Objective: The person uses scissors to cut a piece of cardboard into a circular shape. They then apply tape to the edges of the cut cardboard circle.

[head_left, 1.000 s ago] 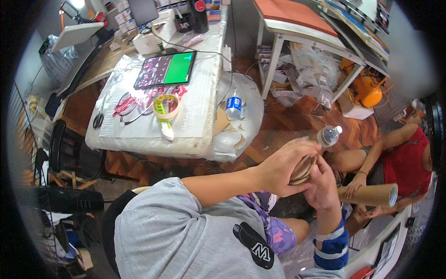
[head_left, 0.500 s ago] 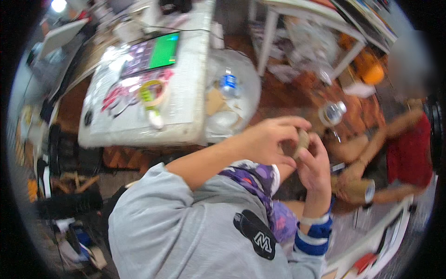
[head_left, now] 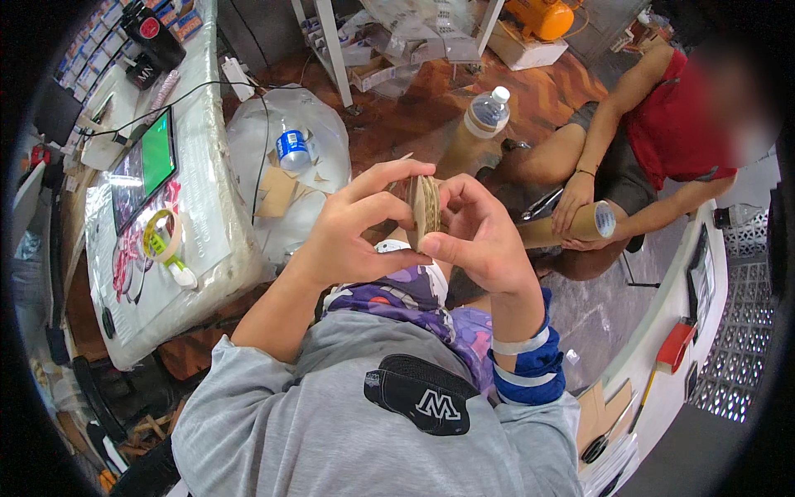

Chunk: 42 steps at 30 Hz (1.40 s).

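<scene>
A thick round of stacked corrugated cardboard (head_left: 427,211) is held upright on its edge in front of my body, layered rim showing. My left hand (head_left: 352,217) grips it from the left, thumb below and fingers over the top. From the right, my right hand (head_left: 487,236) pinches it between thumb and curled fingers. Both hands are closed on the same piece, above my lap. My right forearm wears a blue and white band (head_left: 530,364).
A plastic-covered table (head_left: 211,273) at left bears a tablet (head_left: 157,153) and tape rolls (head_left: 161,236). A clear bag (head_left: 319,132) holds cardboard scraps. At right, a seated person in red (head_left: 675,116) holds a cardboard tube (head_left: 546,234). Scissors (head_left: 595,447) lie on the white table.
The view has swung rightward, sharpening from blur. Both hands still hold the cardboard round, now nearer the middle of the picture, with its layered edge turned into view.
</scene>
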Motion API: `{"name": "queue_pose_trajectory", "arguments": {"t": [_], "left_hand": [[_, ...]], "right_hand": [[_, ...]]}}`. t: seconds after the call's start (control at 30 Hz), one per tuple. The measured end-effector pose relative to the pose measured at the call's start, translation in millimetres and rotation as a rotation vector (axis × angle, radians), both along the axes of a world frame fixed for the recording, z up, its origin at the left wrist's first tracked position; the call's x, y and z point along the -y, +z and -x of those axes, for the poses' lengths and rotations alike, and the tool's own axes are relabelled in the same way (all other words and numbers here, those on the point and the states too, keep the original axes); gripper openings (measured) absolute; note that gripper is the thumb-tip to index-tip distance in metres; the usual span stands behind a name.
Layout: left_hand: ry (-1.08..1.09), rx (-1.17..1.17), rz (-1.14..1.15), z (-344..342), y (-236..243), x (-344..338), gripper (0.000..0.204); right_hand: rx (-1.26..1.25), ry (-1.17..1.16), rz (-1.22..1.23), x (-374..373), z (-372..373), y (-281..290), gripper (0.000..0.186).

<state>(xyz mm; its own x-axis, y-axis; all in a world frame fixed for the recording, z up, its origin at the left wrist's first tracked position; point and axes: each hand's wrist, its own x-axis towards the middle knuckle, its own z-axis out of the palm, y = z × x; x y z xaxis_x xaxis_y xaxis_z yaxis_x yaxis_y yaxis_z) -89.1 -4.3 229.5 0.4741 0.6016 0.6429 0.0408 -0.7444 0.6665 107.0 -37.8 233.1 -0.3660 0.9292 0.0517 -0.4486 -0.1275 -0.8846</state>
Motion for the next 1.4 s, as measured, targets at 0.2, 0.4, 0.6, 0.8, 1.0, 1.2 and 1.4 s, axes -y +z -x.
{"name": "queue_pose_trajectory", "arguments": {"t": [0.2,0.4,0.6,0.8,1.0,1.2,1.4], "left_hand": [[-0.052,0.029,0.044,-1.3,-3.3,0.7,0.033],[-0.498,0.790,0.901,-5.9,-33.5,-5.3,0.083],[-0.610,0.854,1.087,-16.1,-37.2,-1.6,0.089],[-0.603,0.786,1.192,-19.2,-33.9,5.2,0.073],[-0.500,0.572,1.250,-12.0,-39.0,5.5,0.071],[-0.485,0.517,1.233,-4.4,-46.2,4.0,0.056],[-0.249,0.439,1.221,-9.9,-41.1,2.2,0.016]], "right_hand": [[0.053,0.019,0.020,3.0,-4.8,0.9,0.037],[0.154,-0.531,-0.018,0.7,-8.3,-5.9,0.027],[0.406,-0.589,-0.345,11.6,-14.9,-7.3,0.024],[0.812,-0.346,-0.739,12.3,-7.7,27.9,0.035],[0.870,-0.287,-0.786,8.8,-11.5,27.3,0.034],[0.820,-0.250,-0.712,7.7,-10.2,25.0,0.037],[0.861,-0.487,-0.688,12.6,-3.9,12.3,0.047]]}}
